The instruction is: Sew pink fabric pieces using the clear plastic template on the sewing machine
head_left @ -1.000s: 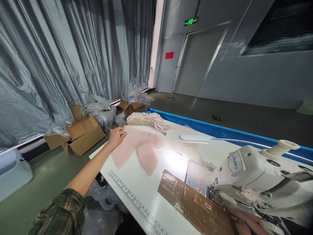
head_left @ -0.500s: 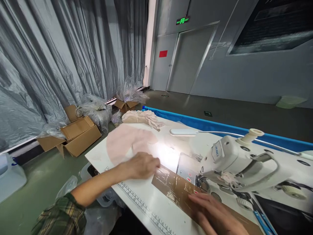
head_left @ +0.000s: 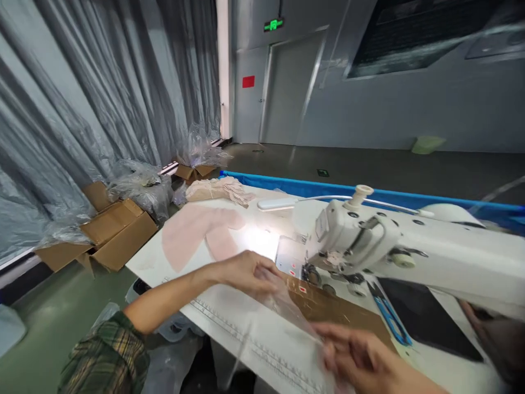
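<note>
1. Presently, left hand (head_left: 251, 273): thumb and fingers pinched together on one end of a sheer pale-pink fabric piece (head_left: 289, 302), over the near side of the worktop (head_left: 151, 261).
2. Right hand (head_left: 356, 353): fingers closed on the opposite end of the same piece, nearer the camera; fingertips blurred.
3. Sheer pale-pink fabric piece: spans the gap between both hands, in front of the sewing machine (head_left: 426, 246); outline indistinct, lower end blurred.
4. Brown plate (head_left: 348, 309): flat on the worktop, beyond the fabric piece and partly hidden by it; small red marks near the needle area.
5. Pink cut fabric panels (head_left: 184, 232): flat on the worktop, beyond the left forearm. Behind them, a tied bundle of pale fabric (head_left: 217, 189).
6. Lamp head (head_left: 277, 204): white, on a thin metal arm; bright patch on the worktop before it.
7. Thread spool (head_left: 362, 196): upright on top of the machine.
8. Blue-handled scissors (head_left: 392, 323): beside a black flat pad (head_left: 430, 320), right of the brown plate.
9. Open cardboard box (head_left: 118, 232): on the floor, left of the worktop.
</note>
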Demonstrator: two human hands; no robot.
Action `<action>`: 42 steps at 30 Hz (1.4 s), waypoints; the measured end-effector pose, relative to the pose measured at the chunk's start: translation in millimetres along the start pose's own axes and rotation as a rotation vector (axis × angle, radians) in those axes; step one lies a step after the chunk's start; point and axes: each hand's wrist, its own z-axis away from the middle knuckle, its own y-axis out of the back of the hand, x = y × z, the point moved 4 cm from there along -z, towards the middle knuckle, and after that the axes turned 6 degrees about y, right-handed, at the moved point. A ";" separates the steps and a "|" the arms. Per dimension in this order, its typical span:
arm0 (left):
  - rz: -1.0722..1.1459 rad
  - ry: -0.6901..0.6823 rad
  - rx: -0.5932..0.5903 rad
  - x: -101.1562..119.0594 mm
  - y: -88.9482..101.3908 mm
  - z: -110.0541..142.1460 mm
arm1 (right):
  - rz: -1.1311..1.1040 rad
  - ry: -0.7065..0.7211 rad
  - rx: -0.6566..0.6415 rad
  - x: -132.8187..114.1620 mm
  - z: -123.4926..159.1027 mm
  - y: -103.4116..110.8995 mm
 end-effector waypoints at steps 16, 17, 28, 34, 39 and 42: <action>0.542 0.229 0.303 -40.4 -5.7 -32.6 | 0.112 0.007 0.450 -13.7 -27.9 56.0; 0.612 0.223 0.306 -40.7 -6.5 -32.3 | 0.100 0.006 0.461 -12.9 -27.8 56.2; 1.116 0.197 0.161 -41.6 -12.9 -33.6 | 0.026 0.016 0.607 -7.0 -25.6 55.9; 0.984 0.226 0.201 -40.4 -13.8 -32.2 | 0.083 0.036 0.651 -1.2 -27.2 55.8; 0.330 0.009 0.452 -38.8 3.2 -27.6 | 0.320 -0.001 0.527 -6.0 -18.5 55.2; -0.303 -0.385 0.623 -23.5 6.0 -18.8 | 0.443 0.000 0.472 -12.5 -12.9 54.3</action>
